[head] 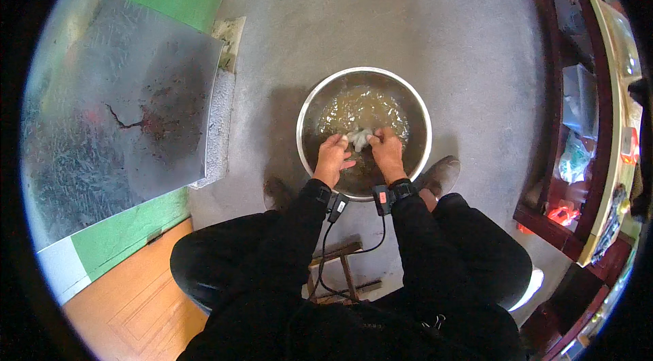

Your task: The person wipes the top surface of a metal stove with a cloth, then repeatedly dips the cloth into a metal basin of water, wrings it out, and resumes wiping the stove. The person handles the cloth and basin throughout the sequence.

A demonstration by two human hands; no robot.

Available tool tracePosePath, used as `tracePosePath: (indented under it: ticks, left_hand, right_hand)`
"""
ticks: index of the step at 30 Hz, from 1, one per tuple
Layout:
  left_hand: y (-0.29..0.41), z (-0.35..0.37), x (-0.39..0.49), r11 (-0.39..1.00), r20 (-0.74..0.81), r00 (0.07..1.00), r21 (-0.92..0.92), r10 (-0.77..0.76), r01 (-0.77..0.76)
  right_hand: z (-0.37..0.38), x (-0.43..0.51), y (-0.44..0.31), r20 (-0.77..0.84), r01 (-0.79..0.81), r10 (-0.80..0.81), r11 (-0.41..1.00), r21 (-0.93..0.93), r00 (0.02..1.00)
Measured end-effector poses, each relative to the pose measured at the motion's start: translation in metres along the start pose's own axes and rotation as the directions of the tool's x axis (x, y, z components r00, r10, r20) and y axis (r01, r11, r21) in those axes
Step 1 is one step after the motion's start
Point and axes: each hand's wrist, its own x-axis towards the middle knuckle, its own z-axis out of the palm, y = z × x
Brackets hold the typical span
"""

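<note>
On the floor in front of me stands a round metal basin [426,149] with cloudy, rippling water [363,106] inside. A small wet greyish-white cloth [360,139] is bunched up above the near part of the water. From the left side my left hand [332,157] pinches it between thumb and forefinger, the other fingers partly spread. My right hand [386,153] grips its right side with thumb and curled fingers. Both hands are inside the basin's rim. A black strap with a small cabled device sits on each wrist.
Beneath me is part of a wooden stool [347,272], with cables hanging over it. To the right stands a dark red wooden shelf unit [553,106] holding plastic bags and a clear container. At left, a grey metal-like panel [122,106] rises beside the green and white wall.
</note>
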Motion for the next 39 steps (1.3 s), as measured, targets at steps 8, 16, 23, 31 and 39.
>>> tracePosePath:
  ticks: [8, 16, 23, 31, 39]
  left_hand:
    - [-0.009, 0.006, 0.004, 0.993, -0.074, 0.994, 0.079, -0.079, 0.084]
    - [0.000, 0.000, 0.003, 0.960, 0.154, 0.987, -0.269, -0.041, 0.081]
    - [0.002, 0.026, -0.043, 0.929, 0.139, 0.985, -0.369, 0.099, -0.041]
    - [0.041, 0.032, -0.092, 0.836, 0.233, 0.955, -0.548, 0.182, -0.026]
    - [0.052, 0.056, -0.128, 0.826, 0.323, 0.886, -0.554, 0.332, -0.107]
  right_hand:
    - [0.031, 0.012, 0.005, 0.215, 0.146, -0.064, 0.910, -0.389, 0.974]
    - [0.001, -0.026, -0.038, 0.254, 0.064, -0.120, 0.974, 0.219, 0.960]
    - [-0.016, -0.033, -0.096, -0.010, 0.211, -0.211, 0.977, 0.007, 0.977]
    - [-0.045, -0.095, -0.114, 0.173, 0.269, -0.347, 0.893, 0.360, 0.922]
    - [-0.068, -0.088, -0.142, 0.030, 0.347, -0.419, 0.787, 0.510, 0.907]
